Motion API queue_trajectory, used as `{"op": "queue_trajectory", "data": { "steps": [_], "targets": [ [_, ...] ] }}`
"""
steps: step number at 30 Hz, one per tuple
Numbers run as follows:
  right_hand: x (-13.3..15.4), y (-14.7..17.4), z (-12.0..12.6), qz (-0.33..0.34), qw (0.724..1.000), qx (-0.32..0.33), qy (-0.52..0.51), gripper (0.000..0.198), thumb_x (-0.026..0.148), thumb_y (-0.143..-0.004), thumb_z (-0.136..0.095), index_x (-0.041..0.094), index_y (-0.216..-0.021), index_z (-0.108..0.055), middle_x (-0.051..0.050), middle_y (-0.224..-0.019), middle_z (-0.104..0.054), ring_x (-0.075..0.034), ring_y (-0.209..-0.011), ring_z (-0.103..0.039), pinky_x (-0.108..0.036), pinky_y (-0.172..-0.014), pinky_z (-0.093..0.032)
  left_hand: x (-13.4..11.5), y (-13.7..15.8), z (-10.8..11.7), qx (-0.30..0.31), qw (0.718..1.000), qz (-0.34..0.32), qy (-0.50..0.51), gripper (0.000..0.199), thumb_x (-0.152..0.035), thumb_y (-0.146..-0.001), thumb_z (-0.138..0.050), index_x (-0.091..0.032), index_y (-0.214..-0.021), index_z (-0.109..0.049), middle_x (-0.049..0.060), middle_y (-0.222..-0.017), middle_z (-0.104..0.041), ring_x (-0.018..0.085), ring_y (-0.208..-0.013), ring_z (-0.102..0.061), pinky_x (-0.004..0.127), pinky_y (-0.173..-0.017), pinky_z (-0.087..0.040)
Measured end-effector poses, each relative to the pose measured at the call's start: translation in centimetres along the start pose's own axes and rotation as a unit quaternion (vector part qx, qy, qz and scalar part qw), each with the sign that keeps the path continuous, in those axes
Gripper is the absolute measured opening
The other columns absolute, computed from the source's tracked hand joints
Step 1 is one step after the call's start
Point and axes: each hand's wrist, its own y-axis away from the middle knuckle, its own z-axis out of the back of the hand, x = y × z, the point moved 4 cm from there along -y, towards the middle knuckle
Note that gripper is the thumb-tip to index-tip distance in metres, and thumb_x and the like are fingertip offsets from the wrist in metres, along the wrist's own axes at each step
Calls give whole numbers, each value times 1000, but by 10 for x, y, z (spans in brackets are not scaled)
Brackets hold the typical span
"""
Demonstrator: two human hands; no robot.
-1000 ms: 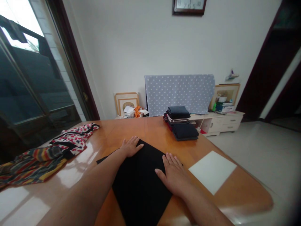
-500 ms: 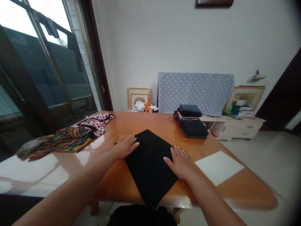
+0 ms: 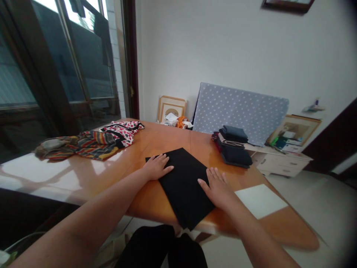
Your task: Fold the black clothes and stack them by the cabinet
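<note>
A folded black garment (image 3: 185, 190) lies flat on the wooden table (image 3: 131, 193), its near corner at the table's front edge. What kind of garment it is I cannot tell. My left hand (image 3: 158, 167) rests palm down on its left side, fingers stretched out and thumb apart. On its right side lies my right hand (image 3: 217, 189), also flat with the fingers spread. Neither hand is closed on the cloth. Just right of my right hand is a pale flat sheet (image 3: 261, 201).
A stack of folded clothes (image 3: 235, 147) stands at the table's far right. At the left lie a striped garment (image 3: 96, 144) and a red-and-white patterned one (image 3: 126, 130). Behind are a dotted grey cloth (image 3: 240, 111) and a low white cabinet (image 3: 281, 162). Windows line the left side.
My view has tilted and shifted, so the whole scene sits differently in the picture. Both hands stay flat on the black garment, in nearly the same places.
</note>
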Motion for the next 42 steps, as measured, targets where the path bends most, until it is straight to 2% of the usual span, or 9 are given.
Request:
{"op": "queue_trajectory", "data": {
  "steps": [5, 7, 9, 12, 17, 22, 25, 37, 42],
  "targets": [
    [85, 43, 8, 171, 982, 24, -72, 83, 68, -96, -19, 11, -156, -24, -13, -162, -20, -26, -151, -12, -45, -122, -14, 2, 1, -2, 0, 1000, -3, 7, 92, -79, -88, -18, -15, -150, -39, 15, -159, -32, 31, -149, -22, 48, -117, -18],
    [108, 64, -2, 203, 974, 49, -90, 84, 69, -95, -22, 11, -156, -24, -13, -162, -18, -28, -151, -12, -47, -122, -15, 2, 1, -2, -1, 1000, 1, 7, 93, -80, -87, -18, -15, -150, -39, 15, -159, -31, 32, -149, -22, 49, -117, -18],
    [119, 79, -12, 201, 974, 48, -93, 89, 73, -92, -27, 11, -156, -22, -13, -163, -12, -30, -151, -8, -50, -122, -13, 2, 0, -2, -3, 1000, 2, 6, 93, -80, -87, -18, -15, -150, -40, 15, -159, -32, 31, -149, -22, 48, -117, -17],
    [120, 92, -18, 189, 977, 44, -93, 91, 73, -91, -30, 11, -157, -19, -13, -163, -6, -31, -151, -3, -50, -123, -10, 1, 0, -2, -1, 1000, 0, 4, 93, -81, -87, -20, -16, -150, -40, 15, -159, -32, 31, -149, -22, 47, -117, -16],
    [115, 100, -11, 186, 974, 72, -104, 87, 71, -93, -31, 13, -157, -19, -13, -164, -8, -29, -151, -5, -50, -123, -10, 0, 1, 0, 1, 1000, -3, 1, 92, -80, -87, -20, -16, -150, -40, 15, -159, -32, 30, -149, -21, 47, -117, -16],
    [114, 107, -11, 188, 973, 61, -121, 92, 69, -89, -46, 15, -158, -16, -11, -164, -5, -31, -151, -1, -52, -123, -6, 2, -2, -2, 0, 1000, 0, 2, 91, -80, -87, -22, -16, -150, -39, 15, -158, -33, 31, -149, -21, 46, -117, -16],
    [111, 109, -10, 188, 970, 72, -133, 92, 68, -89, -46, 15, -158, -15, -11, -164, -6, -30, -152, -3, -50, -123, -5, 2, -3, -2, -10, 1000, -5, 2, 91, -79, -88, -23, -15, -150, -39, 15, -158, -34, 32, -149, -20, 46, -117, -16],
    [99, 131, 10, 193, 962, 35, -190, 93, 70, -89, -45, 16, -158, -14, -11, -164, -4, -28, -152, -2, -48, -123, -3, -1, -2, 2, 29, 997, -33, -57, 70, -62, -95, -31, -20, -151, -40, 14, -159, -32, 31, -149, -22, 50, -115, -20],
    [98, 125, 1, 214, 959, 38, -183, 99, 72, -83, -53, 15, -157, -18, -14, -162, -10, -32, -151, -9, -51, -123, -9, -10, 4, 14, -33, 997, 9, -70, 71, -67, -92, -34, -20, -143, -50, 15, -157, -36, 34, -147, -24, 56, -114, -21]
  ]
}}
